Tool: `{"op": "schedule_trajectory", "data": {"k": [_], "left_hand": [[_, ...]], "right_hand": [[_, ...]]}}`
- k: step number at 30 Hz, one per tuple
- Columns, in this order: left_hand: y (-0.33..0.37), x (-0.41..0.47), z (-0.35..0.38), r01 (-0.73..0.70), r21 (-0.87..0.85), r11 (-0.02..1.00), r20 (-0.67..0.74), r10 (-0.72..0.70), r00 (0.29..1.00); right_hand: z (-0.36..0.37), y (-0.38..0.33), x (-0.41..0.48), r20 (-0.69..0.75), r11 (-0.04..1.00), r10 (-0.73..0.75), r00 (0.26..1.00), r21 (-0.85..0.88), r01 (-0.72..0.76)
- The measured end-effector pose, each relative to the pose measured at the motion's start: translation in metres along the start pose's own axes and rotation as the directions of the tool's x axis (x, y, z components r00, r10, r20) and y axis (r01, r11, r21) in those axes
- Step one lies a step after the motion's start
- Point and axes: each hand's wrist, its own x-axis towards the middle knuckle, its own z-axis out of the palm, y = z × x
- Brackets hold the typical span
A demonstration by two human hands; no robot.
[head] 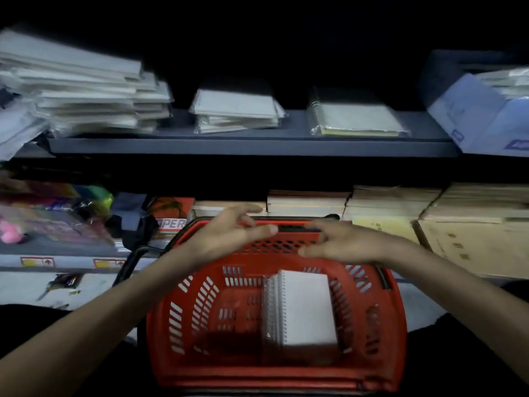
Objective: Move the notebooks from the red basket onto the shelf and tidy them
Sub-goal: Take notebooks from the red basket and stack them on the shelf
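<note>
Head view: the notebooks (306, 308) sit as a small stack inside the red basket (171, 310), at lower centre of the frame, nearer the basket's right wall. The top cover is plain white and faces up. The wire spirals run down the stack's left edge, and several coils show side by side, so the books seem a little staggered. The long axis runs from the bottom of the frame toward the top, from the basket's near wall to its far wall. I cannot tell whether the stack lies flat or leans.

Both hands hover over the basket's far rim at mid-frame, apart from the stack. The left hand (229, 233) has its grip apart, fingers stretched and thumb out, holding nothing. The right hand (343, 245) is likewise spread and empty, and the palms are turned toward each other.

The stack should be light and fairly stiff as a block, but the smooth covers will likely let the layers slide, and the coils may snag on the basket's slots. A sound hold would be on the two long edges, one hand on the spirals and one on the open side, lifting straight up.

The shelf (252, 146) crosses the upper frame. It carries a tall wrapped pile (86, 90) at upper left, a smaller pile (237, 110) at centre and a wrapped spiral book (355, 118) right of centre.
</note>
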Motion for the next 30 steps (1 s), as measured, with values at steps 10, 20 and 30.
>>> {"op": "schedule_trajectory", "data": {"k": [10, 20, 30], "left_hand": [[-0.132, 0.042, 0.132, 0.367, 0.077, 0.927, 0.187, -0.375, 0.908], [-0.163, 0.052, 0.177, 0.521, -0.201, 0.830, 0.051, -0.523, 0.851], [-0.160, 0.046, 0.150, 0.516, -0.314, 0.797, 0.093, -0.516, 0.852]], "right_hand": [[0.132, 0.135, 0.062, 0.160, 0.844, 0.522, 0.838, 0.044, -0.534], [0.163, 0.155, 0.085, 0.176, 0.524, 0.668, 0.723, 0.578, -0.625], [0.159, 0.150, 0.089, -0.060, 0.697, 0.656, 0.752, 0.428, -0.574]]}}
